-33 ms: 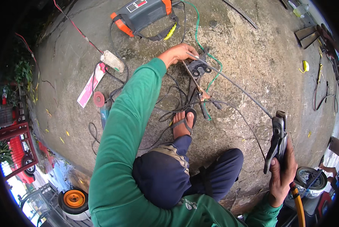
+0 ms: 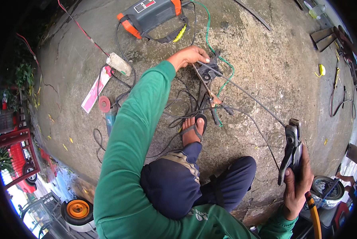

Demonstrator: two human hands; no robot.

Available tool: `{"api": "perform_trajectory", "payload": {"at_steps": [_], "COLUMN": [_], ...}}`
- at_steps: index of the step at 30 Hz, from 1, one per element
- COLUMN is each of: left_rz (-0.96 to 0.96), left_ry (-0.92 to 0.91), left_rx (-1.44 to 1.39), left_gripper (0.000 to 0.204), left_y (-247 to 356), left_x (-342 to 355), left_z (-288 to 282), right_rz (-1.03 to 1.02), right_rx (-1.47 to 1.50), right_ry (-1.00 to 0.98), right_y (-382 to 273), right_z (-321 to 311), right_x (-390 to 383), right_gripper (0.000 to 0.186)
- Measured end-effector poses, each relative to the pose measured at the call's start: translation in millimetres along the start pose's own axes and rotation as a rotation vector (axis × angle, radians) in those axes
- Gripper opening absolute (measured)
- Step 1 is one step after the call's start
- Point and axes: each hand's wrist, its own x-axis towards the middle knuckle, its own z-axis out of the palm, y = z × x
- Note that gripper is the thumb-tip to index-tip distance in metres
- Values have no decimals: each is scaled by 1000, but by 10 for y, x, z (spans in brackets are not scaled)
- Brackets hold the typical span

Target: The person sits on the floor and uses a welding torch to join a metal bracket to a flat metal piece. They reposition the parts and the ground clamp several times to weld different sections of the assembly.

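My right hand (image 2: 296, 187), at the lower right, is closed round a dark electrode holder (image 2: 292, 145). From its jaws a long grey welding rod (image 2: 248, 94) slants up and left. The rod's far end lies just under the fingertips of my left hand (image 2: 191, 56). That hand is bent closed over the upper end of a thin rusty metal strip (image 2: 201, 77); its grip is partly hidden. Beside it on the ground is a dark metal piece with round holes (image 2: 210, 69). A ground clamp with a copper-coloured jaw (image 2: 215, 99) lies against the strip's lower end.
A welding machine (image 2: 158, 20) stands at the top. To the left are an angle grinder (image 2: 106, 109), a power strip (image 2: 118, 64) and a pink-white board (image 2: 96, 89). Black cables (image 2: 178, 95) loop near my sandalled foot (image 2: 192, 131). Metal pieces (image 2: 323, 38) lie far right.
The electrode holder in my right hand has dipped slightly. The rod's far end has dropped a little, from across my left fingers to just below them. My left hand is almost unmoved.
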Motion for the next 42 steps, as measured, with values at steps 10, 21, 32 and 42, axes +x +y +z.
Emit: {"api": "perform_trajectory", "payload": {"at_steps": [10,21,32,42], "left_rz": [5,-31,-53,34], "left_ry": [3,35,-22,-51], "left_rx": [-31,53,104,59], "left_gripper": [13,14,19,17], "left_y": [123,122,82,10], "left_x": [-33,-7,143,133], "left_z": [62,55,-48,-93], "right_rz": [-231,-265,-258,-316], "right_rx": [-187,-277,-302,-323], "right_ry": [-94,-133,-134,-116], "right_y": [-241,-358,-398,-403], "right_z": [95,144,133,110], "right_x": [193,292,262,219], "right_gripper": [78,75,74,77]}}
